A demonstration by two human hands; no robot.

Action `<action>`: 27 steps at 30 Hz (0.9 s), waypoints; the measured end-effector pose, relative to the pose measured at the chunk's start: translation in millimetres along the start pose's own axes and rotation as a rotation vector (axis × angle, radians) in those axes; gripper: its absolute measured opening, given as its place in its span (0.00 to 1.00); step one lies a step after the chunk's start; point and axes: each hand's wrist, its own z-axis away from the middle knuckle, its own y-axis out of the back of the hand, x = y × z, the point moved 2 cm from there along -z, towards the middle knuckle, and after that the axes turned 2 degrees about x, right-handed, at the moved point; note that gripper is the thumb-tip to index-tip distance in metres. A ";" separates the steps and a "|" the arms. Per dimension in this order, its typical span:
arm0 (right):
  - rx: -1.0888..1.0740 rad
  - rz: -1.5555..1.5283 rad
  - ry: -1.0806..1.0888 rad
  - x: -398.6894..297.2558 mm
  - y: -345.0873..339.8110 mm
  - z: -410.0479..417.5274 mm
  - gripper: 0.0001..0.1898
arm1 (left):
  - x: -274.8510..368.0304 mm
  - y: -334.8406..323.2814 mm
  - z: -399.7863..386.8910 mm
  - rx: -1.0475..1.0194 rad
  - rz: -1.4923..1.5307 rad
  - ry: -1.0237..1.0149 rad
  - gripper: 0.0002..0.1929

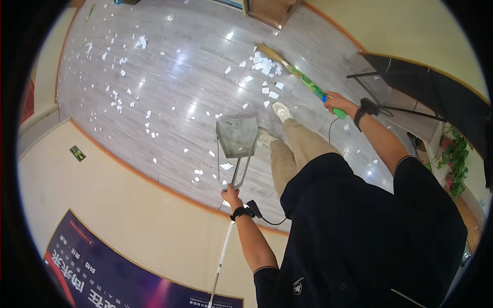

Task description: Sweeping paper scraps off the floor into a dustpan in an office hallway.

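Observation:
My right hand grips the green-wrapped handle of a straw broom, near its rounded green end. The bristles rest on the floor, touching a small heap of torn white paper. My left hand is closed around the frame of a grey long-handled dustpan, whose pan lies beside my left shoe. A tiny scrap shows in the pan. Its silvery pole runs back past my left wrist. Loose paper pieces lie between the heap and my right shoe.
Paper scraps are scattered over the grey plank floor, mostly on the left. A wall with an exit sign and a printed banner borders my left. On the right stand a black-legged table and potted plants. A brown cabinet stands ahead.

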 end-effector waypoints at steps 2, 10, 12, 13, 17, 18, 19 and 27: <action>0.029 -0.047 0.024 1.9 16.6 15.8 0.27 | 8.5 -10.4 0.3 0.012 -0.017 0.011 0.11; 0.166 0.331 0.107 -15.2 65.2 38.9 0.33 | 26.3 -36.1 -6.0 -0.007 -0.046 -0.004 0.15; 0.164 0.348 0.154 -24.3 66.7 21.7 0.32 | 29.9 -44.2 -2.5 -0.035 -0.018 -0.026 0.15; 0.154 0.362 0.199 -31.2 61.2 11.5 0.32 | 28.8 -44.2 -2.6 -0.025 -0.014 -0.022 0.15; 0.099 0.387 0.196 -57.4 32.8 -49.6 0.25 | 34.3 -49.6 0.1 -0.017 -0.046 -0.057 0.11; 0.088 0.393 0.194 -63.0 22.0 -61.5 0.25 | 37.0 -50.3 2.9 -0.016 -0.051 -0.046 0.10; 0.098 0.530 0.200 -71.2 8.2 -71.0 0.23 | 35.8 -47.5 3.3 -0.013 -0.054 -0.035 0.10; 0.052 0.930 0.263 -73.5 -37.3 -73.9 0.17 | 13.9 -26.9 7.7 0.069 -0.010 0.003 0.09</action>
